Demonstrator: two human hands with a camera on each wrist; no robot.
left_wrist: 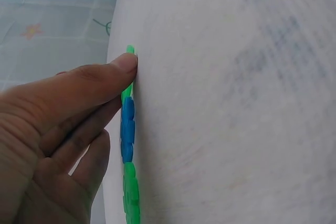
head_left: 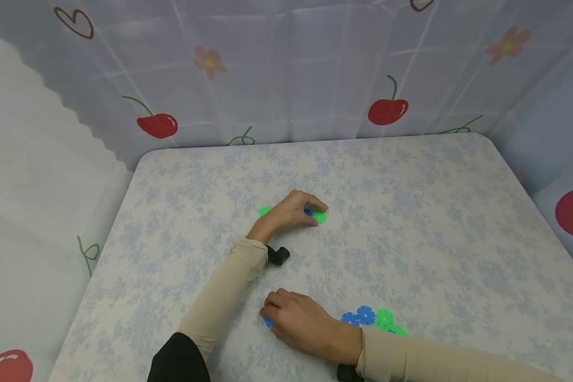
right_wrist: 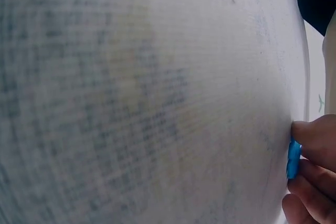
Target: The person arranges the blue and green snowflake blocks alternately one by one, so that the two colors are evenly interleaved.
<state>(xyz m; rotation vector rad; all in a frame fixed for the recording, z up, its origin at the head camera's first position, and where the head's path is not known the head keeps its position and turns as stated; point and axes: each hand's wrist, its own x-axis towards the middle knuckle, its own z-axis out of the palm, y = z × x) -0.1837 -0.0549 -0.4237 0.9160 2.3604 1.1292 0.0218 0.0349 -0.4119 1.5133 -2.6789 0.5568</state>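
Observation:
My left hand (head_left: pixel 293 210) arches over a flat row of joined flower-shaped discs near the middle of the table. A green disc (head_left: pixel 265 211) shows behind the wrist, and a blue disc (head_left: pixel 308 213) and another green disc (head_left: pixel 320 217) show at the fingertips. In the left wrist view the row of discs (left_wrist: pixel 127 129) lies on the cloth, with one fingertip (left_wrist: pixel 125 64) on its far green end. Nearer to me, my right hand (head_left: pixel 300 322) pinches a single blue disc (head_left: pixel 267 322) against the table. The right wrist view shows this blue disc (right_wrist: pixel 293 159) held between the fingertips (right_wrist: pixel 315 132).
A small pile of blue and green discs (head_left: pixel 373 319) lies just right of my right hand. The table carries a pale floral cloth (head_left: pixel 410 223). Curtains printed with cherries (head_left: pixel 388 110) close in the back and both sides. Black wrist cameras (head_left: pixel 279 255) sit under both wrists.

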